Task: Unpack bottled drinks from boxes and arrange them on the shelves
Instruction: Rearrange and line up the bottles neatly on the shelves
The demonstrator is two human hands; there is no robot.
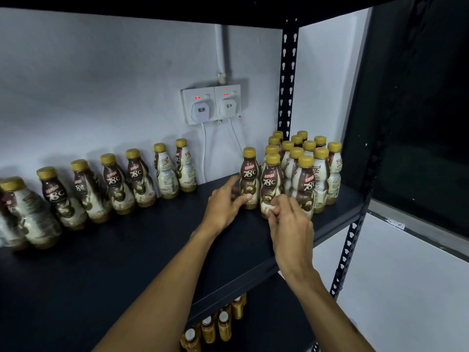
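Black metal shelf (127, 262) is observed at chest level, backed by a grey-white wall (101, 85), with a slotted upright post (286, 80) at the rear right. Gold-capped bottles labelled "Kopiko 78°C" are found in two groups on it. A row of bottles (114, 184) is set along the wall on the left, and a packed cluster of bottles (319, 168) is stood upright at the right end of the shelf. A single bottle (250, 179) is stood just left of the cluster. The left grip (223, 207) is recorded as grasping this bottle low on its body, the thumb laid across the front and the index finger extended along its left side. The front bottle (271, 184) of the cluster is touched near its base by the right grip (291, 224). The fingers there are curled against the label, but whether the bottle is actually held cannot be told. Both bottles are noted as upright and resting on the shelf. A double wall socket (210, 102) with two white plugs and red indicator lights is noted behind, with white cables (205, 153) hanging down to the shelf. Further bottles on a lower shelf (223, 323) are seen below the front edge.
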